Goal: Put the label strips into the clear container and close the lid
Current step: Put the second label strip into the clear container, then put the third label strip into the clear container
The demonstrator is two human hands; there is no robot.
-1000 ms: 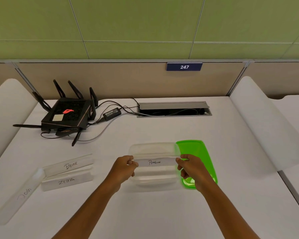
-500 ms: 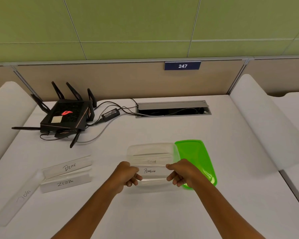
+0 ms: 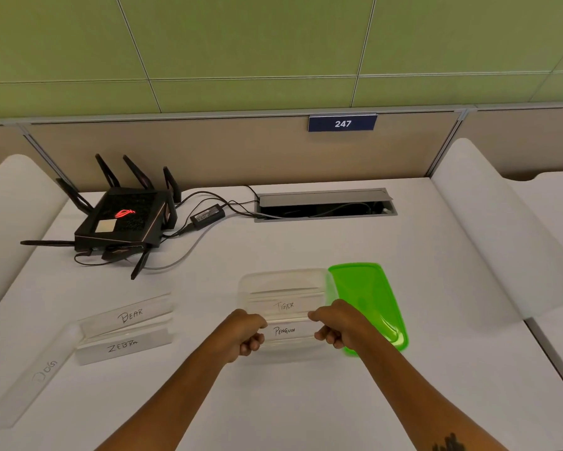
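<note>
Far left of the left hand (image 3: 246, 333), three strips lie on the desk (image 3: 306, 402): DOG (image 3: 33, 375), BEAR (image 3: 129, 315), ZEBRA (image 3: 124, 348). Both hands are curled, each pinching one end of the PENGUIN strip (image 3: 285, 331) between them, low inside the container (image 3: 283, 278). The TIGER strip (image 3: 285, 305) lies just beyond it, also inside. That makes five strips, one container and one lid (image 3: 367, 297), which lies just beyond the right hand (image 3: 337, 325). The risk is probably that PENGUIN wedges against the walls or rides up on TIGER, leaving too little room for the other three and keeping the lid from seating.
</note>
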